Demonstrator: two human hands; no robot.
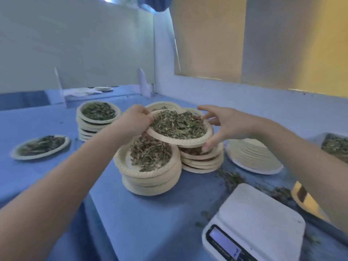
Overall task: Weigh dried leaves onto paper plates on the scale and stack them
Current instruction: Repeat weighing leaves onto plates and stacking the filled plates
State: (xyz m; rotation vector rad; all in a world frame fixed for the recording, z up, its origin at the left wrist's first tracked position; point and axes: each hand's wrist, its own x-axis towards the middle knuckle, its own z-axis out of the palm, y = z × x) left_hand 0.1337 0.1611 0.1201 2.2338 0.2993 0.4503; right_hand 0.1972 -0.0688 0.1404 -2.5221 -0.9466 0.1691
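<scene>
Where the frame cuts off at the right, a tray of leaves [336, 147] shows only its near corner, and a yellowish object [305, 199] beside the right forearm is too hidden to name. The scale [254, 226] is clipped at the bottom edge; its display is lit but the reading is illegible. Items at the far end of the table [47, 176] are too blurred to identify.

Left hand [134, 122]: fingers curled over the left rim of the held plate [180, 141], thumb on top, gripping it. Fingertips beneath the plate are hidden.

Right hand [224, 125]: fingers spread and loosely bent, thumb low against the plate's right rim and underside, upper fingers apart from the rim; whether the thumb bears weight cannot be told.

Held plate: cream paper, crimped rim, slightly tilted, heaped with dried leaves [178, 125], green-brown and broken with thin stems. It sits raised over the right rear stack [202, 161], not resting on it.

Front stack [150, 178]: filled plates, top one loaded with browner leaves. Left rear stack [97, 119]: likewise filled, well apart. Another stack behind the held plate is mostly hidden. Single filled plate [40, 147]: alone at far left. Empty plates [254, 157]: a fanned pile right of the stacks. Loose leaf scraps [231, 178]: scattered on the blue cloth near the scale.
</scene>
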